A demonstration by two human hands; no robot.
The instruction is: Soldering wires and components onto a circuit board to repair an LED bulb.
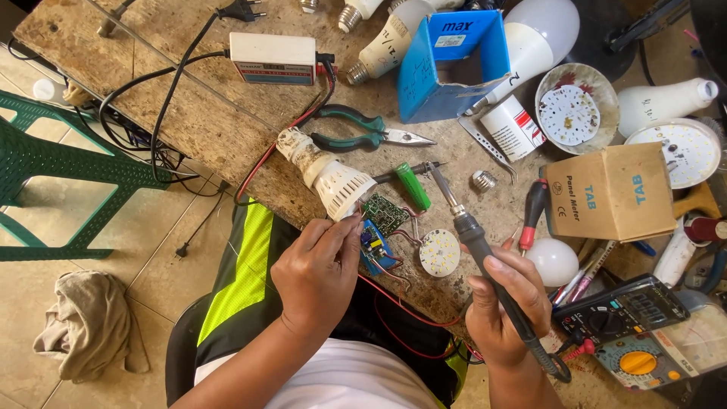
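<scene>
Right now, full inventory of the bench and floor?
bulb housing: 1, dirty white, bench edge
circuit boards: 2, green and blue, at left hand
LED disc: 1, white, beside boards
pliers: 1, green handles, bench middle
power supply: 1, white, top
open box: 1, blue, top
cardboard box: 1, brown, right
multimeters: 2, dark and yellow-dialled, bottom right
rag: 1, grey, floor
left hand: pinching the boards
right hand: grip on soldering iron

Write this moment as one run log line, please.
left hand: grips small blue circuit board | right hand: holds black soldering iron, tip raised | worn stone bench
</scene>
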